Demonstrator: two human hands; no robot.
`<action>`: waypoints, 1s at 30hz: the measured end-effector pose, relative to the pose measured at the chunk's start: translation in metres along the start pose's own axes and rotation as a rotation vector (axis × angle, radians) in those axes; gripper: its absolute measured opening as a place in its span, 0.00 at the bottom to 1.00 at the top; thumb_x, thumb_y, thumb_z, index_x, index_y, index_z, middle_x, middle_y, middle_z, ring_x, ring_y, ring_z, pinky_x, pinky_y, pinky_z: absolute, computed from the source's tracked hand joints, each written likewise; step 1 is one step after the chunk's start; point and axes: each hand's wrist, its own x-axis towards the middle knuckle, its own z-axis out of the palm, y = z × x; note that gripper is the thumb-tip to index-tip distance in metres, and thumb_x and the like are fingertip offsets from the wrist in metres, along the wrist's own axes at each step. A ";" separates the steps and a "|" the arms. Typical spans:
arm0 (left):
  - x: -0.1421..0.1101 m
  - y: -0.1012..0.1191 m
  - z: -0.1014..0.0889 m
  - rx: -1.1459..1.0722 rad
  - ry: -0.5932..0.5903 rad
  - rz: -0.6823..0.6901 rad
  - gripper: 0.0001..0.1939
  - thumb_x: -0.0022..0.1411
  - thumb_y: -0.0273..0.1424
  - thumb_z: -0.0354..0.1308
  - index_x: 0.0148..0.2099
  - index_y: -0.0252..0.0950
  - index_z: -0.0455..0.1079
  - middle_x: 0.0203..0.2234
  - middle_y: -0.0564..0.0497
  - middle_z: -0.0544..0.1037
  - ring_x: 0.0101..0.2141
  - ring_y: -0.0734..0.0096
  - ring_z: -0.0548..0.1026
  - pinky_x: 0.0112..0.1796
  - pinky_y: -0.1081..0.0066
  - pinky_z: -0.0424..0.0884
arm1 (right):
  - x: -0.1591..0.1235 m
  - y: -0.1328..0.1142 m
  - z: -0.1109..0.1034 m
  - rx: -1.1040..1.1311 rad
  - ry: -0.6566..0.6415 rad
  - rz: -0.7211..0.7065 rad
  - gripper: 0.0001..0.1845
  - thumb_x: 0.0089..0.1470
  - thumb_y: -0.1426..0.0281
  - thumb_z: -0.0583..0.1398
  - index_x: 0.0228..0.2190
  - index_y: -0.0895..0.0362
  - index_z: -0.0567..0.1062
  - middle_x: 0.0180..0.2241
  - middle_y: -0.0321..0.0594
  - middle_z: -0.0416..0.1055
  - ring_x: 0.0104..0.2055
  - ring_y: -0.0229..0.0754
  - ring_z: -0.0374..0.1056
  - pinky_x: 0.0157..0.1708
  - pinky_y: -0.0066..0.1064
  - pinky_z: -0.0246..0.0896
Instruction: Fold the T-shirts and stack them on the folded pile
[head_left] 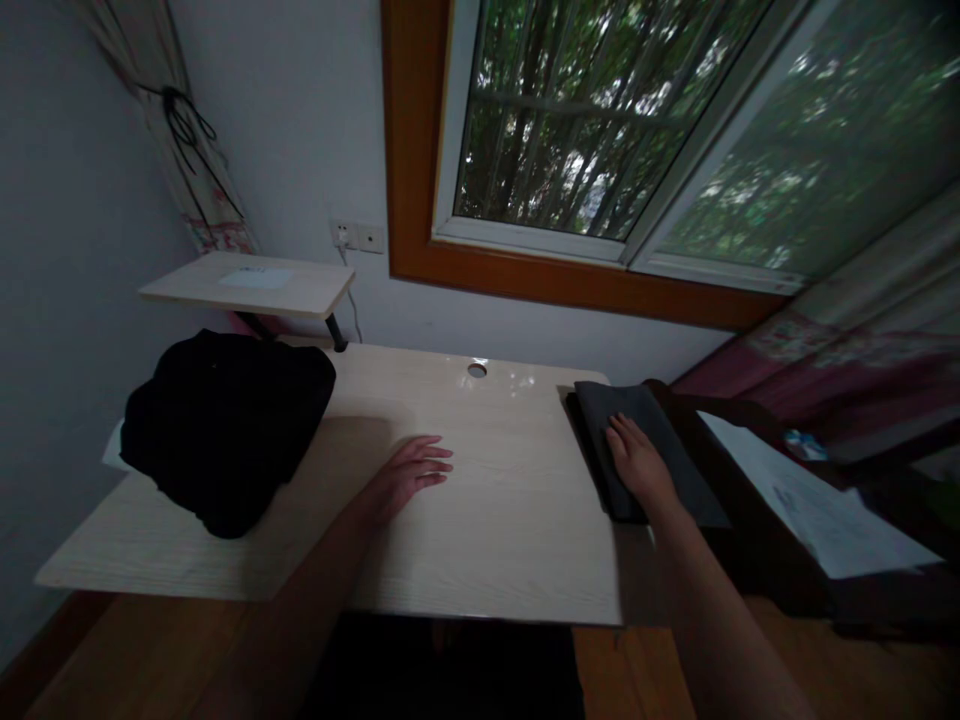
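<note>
Resting flat, fingers uncurled, the right grip [637,458] tops a dark grey folder-like bundle [664,436] across the bench's [510,530] right edge, probably light, bendy, best pinched by its own near edge; left grip [401,480], fingers loosely spread, holds nothing, midway between back and front edges.

Bundle [225,430] lies left on the desk [495,540], flat stack [658,425] at right edge.
</note>
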 end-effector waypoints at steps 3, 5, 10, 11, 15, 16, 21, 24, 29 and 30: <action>0.000 -0.002 -0.003 -0.008 -0.016 0.011 0.25 0.59 0.31 0.67 0.59 0.39 0.71 0.53 0.39 0.78 0.49 0.56 0.79 0.53 0.53 0.69 | -0.023 -0.009 -0.005 0.007 0.023 0.011 0.33 0.69 0.53 0.46 0.60 0.62 0.72 0.63 0.54 0.67 0.68 0.55 0.60 0.68 0.53 0.54; 0.000 -0.002 -0.004 -0.013 -0.021 0.014 0.25 0.59 0.31 0.68 0.59 0.39 0.71 0.53 0.38 0.78 0.48 0.56 0.79 0.53 0.53 0.69 | -0.035 -0.015 -0.006 -0.008 0.037 0.011 0.33 0.69 0.53 0.46 0.61 0.61 0.71 0.63 0.54 0.67 0.68 0.55 0.60 0.68 0.53 0.55; -0.003 0.003 0.003 -0.010 0.002 0.002 0.25 0.57 0.31 0.69 0.57 0.39 0.72 0.52 0.40 0.78 0.47 0.56 0.79 0.53 0.53 0.69 | -0.055 -0.031 -0.007 -0.097 0.049 0.009 0.32 0.69 0.55 0.45 0.63 0.61 0.68 0.65 0.54 0.64 0.69 0.55 0.58 0.67 0.54 0.55; -0.004 0.004 0.005 -0.010 0.008 0.001 0.24 0.57 0.31 0.69 0.57 0.39 0.73 0.52 0.40 0.78 0.47 0.56 0.79 0.53 0.53 0.69 | -0.058 -0.035 -0.008 -0.110 0.049 0.015 0.33 0.69 0.55 0.45 0.63 0.61 0.67 0.66 0.55 0.63 0.69 0.56 0.57 0.67 0.54 0.54; -0.006 0.007 0.008 -0.019 0.002 0.008 0.23 0.58 0.30 0.68 0.57 0.40 0.73 0.51 0.40 0.79 0.48 0.56 0.79 0.53 0.52 0.68 | -0.068 -0.060 -0.015 -0.124 0.059 0.056 0.33 0.69 0.56 0.45 0.65 0.61 0.66 0.66 0.57 0.62 0.69 0.60 0.57 0.66 0.59 0.54; -0.006 0.006 0.007 -0.020 0.000 0.009 0.24 0.58 0.30 0.68 0.57 0.40 0.73 0.51 0.40 0.79 0.48 0.56 0.79 0.53 0.52 0.68 | -0.070 -0.068 -0.018 -0.122 0.075 0.071 0.33 0.69 0.56 0.45 0.65 0.61 0.65 0.66 0.57 0.63 0.68 0.61 0.58 0.65 0.61 0.53; -0.004 0.004 0.005 -0.002 0.011 0.008 0.24 0.58 0.30 0.68 0.57 0.40 0.72 0.52 0.40 0.79 0.47 0.57 0.79 0.52 0.54 0.69 | -0.073 -0.110 -0.026 -0.097 0.169 0.075 0.29 0.69 0.60 0.46 0.62 0.60 0.68 0.61 0.56 0.69 0.65 0.61 0.62 0.67 0.62 0.49; -0.004 0.002 0.005 0.008 0.020 0.011 0.24 0.58 0.31 0.68 0.57 0.40 0.72 0.51 0.40 0.79 0.47 0.57 0.79 0.52 0.54 0.69 | -0.068 -0.131 -0.022 -0.004 0.169 -0.002 0.25 0.68 0.62 0.48 0.60 0.57 0.71 0.58 0.54 0.72 0.61 0.59 0.66 0.66 0.59 0.53; -0.003 0.001 0.004 -0.007 0.023 0.012 0.24 0.57 0.30 0.69 0.56 0.40 0.72 0.50 0.41 0.79 0.46 0.58 0.80 0.52 0.54 0.69 | -0.053 -0.158 -0.001 0.138 0.074 -0.090 0.24 0.67 0.64 0.50 0.59 0.55 0.72 0.58 0.51 0.72 0.59 0.56 0.68 0.61 0.52 0.65; -0.003 0.001 0.004 -0.006 0.024 0.013 0.24 0.57 0.30 0.69 0.56 0.40 0.72 0.51 0.41 0.79 0.47 0.57 0.79 0.52 0.54 0.69 | -0.050 -0.163 0.004 0.153 0.050 -0.102 0.23 0.67 0.65 0.51 0.58 0.54 0.73 0.58 0.50 0.72 0.59 0.55 0.68 0.61 0.51 0.65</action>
